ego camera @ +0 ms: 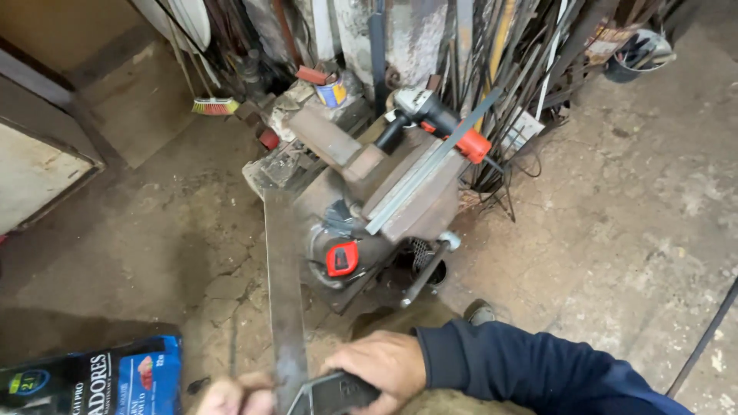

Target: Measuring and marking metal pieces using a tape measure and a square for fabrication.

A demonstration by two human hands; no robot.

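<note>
At bottom centre of the frame, right hand (382,366) gripping a dark square tool (332,395) against a long flat steel bar (284,292), left hand (231,396) curled beside the bar, grip unclear, red tape measure (342,258) on the vise above.

I see a rusty brown-grey flat steel bar (284,292). My right hand (380,367) grips a dark grey tool (336,393); its sleeve (530,369) is navy blue. The tape measure (342,259) is red and black. The angle grinder (434,119) is grey and black with an orange-red handle. The angle iron (430,165) is dull grey, the vise (384,207) brownish rust. The bag (92,378) is blue and black with white print. The broom (215,106) has red and yellow-green bristles. The floor (615,215) is mottled grey-brown concrete.
</note>
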